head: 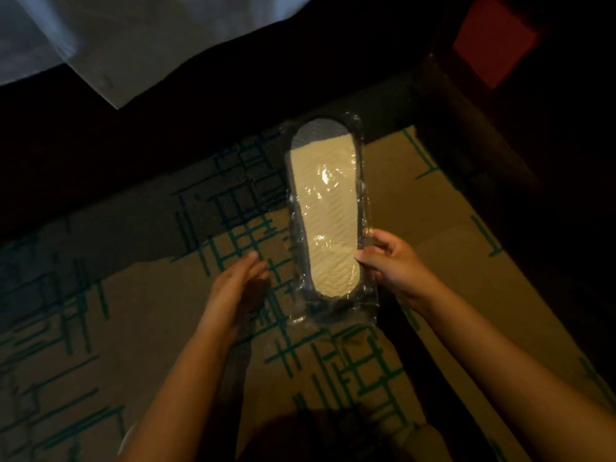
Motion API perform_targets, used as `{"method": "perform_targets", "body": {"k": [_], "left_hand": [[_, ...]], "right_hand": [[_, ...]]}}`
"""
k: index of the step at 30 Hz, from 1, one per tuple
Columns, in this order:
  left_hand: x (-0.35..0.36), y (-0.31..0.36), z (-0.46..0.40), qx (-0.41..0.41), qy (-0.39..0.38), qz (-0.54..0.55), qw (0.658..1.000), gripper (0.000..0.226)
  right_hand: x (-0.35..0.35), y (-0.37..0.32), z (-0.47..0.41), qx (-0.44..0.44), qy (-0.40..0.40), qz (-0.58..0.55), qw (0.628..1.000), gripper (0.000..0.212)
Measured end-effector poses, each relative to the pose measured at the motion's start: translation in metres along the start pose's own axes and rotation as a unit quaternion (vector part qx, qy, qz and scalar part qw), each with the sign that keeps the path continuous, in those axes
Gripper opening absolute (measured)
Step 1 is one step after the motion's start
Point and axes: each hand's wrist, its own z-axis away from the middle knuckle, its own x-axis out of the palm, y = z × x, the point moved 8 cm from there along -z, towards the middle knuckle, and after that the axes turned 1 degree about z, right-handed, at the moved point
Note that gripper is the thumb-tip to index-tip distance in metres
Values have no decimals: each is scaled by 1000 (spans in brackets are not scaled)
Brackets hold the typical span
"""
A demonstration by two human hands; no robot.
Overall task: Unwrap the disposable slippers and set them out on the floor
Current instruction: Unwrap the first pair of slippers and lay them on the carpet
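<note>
I see my left hand (238, 281) nearest, fingers loose and straight, gripping nothing, just left of the slippers (328, 208) and apart from them. My right hand (388, 265) pinches the wrap (333, 311) at the pack's right edge near the heel end. The slippers, sole up and fully sealed in the clear wrap, hang above the carpet (133, 311). Beyond the slippers lies a white sheet (150, 38).
</note>
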Motion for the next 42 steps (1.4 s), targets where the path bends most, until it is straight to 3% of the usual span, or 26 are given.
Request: {"method": "perform_targets", "body": {"k": [3,5,8,10,12,14,16,19,23,28,33,38,42], "left_hand": [[38,-1,6,-21,-110,-76,991,11],[46,1,10,19,-81,-113,990,8],[43,-9,10,25,-37,-80,996,5],[36,-16,8,6,-19,-13,1000,10],[27,-19,6,-6,16,80,997,11],[17,-21,4,-6,50,160,986,10],[15,-21,5,-2,53,220,974,10],[23,-21,7,-3,28,271,962,13],[30,-27,12,-7,14,306,952,12],[38,-33,17,4,9,301,953,15],[28,-32,7,-28,32,377,925,11],[-3,-24,-6,-27,52,378,924,34],[-22,-17,-10,-19,113,351,929,25]], "right_hand": [[12,6,1,31,-55,51,997,41],[14,8,0,50,-64,91,993,48],[9,5,0,52,-29,188,980,56],[-2,-14,3,-42,69,252,964,54],[-6,-47,22,-212,177,338,900,33],[8,-59,38,-286,186,399,851,11],[23,-46,36,-241,142,392,876,6],[34,-16,24,-129,95,308,938,16],[33,6,18,-15,74,80,994,35],[42,9,19,11,52,9,999,39],[33,12,11,0,57,-30,998,42],[0,26,3,3,108,-50,993,37],[-21,40,2,22,147,-86,985,30]]}}
